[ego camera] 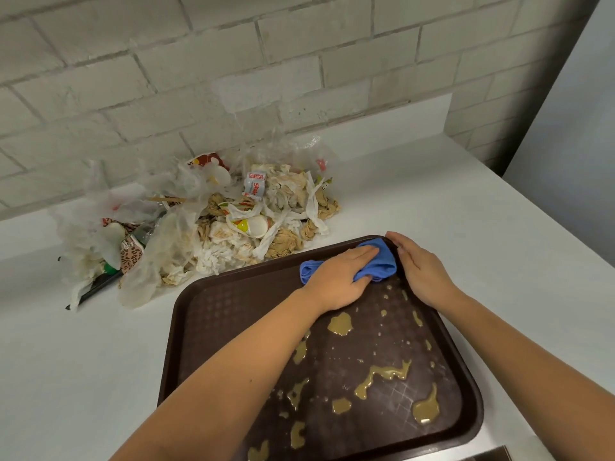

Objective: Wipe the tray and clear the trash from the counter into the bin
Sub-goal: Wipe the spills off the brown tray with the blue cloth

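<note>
My left hand [339, 274] presses the blue cloth [382, 261], fingers flat, into the far right corner of the tray [216, 327], my right hand [419, 271], fingers straight, seems to brace the rim, and the spills [339, 322] lie toward me

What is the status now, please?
Left hand presses blue cloth at tray far corner. Right hand on tray rim. Spills unwiped; trash pile on counter.
</note>
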Action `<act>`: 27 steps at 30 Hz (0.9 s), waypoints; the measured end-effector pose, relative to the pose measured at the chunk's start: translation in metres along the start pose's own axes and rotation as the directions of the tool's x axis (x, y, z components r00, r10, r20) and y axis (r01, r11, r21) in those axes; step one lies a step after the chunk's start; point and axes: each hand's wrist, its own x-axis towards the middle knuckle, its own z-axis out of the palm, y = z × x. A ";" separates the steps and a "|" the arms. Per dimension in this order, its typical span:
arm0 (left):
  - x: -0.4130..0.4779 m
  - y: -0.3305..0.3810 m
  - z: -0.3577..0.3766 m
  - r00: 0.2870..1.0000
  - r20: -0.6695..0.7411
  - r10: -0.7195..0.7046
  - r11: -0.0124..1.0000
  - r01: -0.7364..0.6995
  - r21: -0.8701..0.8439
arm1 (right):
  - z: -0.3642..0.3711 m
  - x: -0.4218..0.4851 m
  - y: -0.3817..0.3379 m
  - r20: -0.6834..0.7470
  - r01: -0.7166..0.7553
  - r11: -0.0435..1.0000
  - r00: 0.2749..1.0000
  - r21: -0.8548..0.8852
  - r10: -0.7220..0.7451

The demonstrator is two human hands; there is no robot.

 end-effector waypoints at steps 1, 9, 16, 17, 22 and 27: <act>0.004 0.002 0.002 1.000 0.000 0.011 1.000 -0.011 0.000 | 0.000 0.000 0.001 0.003 0.001 1.000 1.000 0.016 -0.001; 0.005 0.002 0.012 0.994 -0.031 0.105 0.994 -0.105 0.012 | 0.004 0.002 0.001 -0.015 -0.033 0.974 0.999 0.223 0.037; -0.001 0.012 0.011 0.986 0.006 0.167 0.986 -0.167 0.004 | 0.004 0.002 0.003 -0.034 -0.030 0.948 0.998 0.317 0.043; -0.003 0.014 0.010 0.984 0.005 0.180 0.984 -0.180 -0.002 | 0.003 0.002 0.002 -0.051 -0.028 0.943 0.998 0.332 0.047; -0.013 0.021 0.013 0.966 0.010 0.258 0.966 -0.257 -0.021 | 0.003 0.003 -0.001 -0.101 -0.009 0.948 0.994 0.317 0.044; -0.026 0.031 0.016 0.955 0.014 0.296 0.954 -0.294 -0.059 | 0.002 0.004 -0.001 -0.089 -0.019 0.943 0.995 0.332 0.052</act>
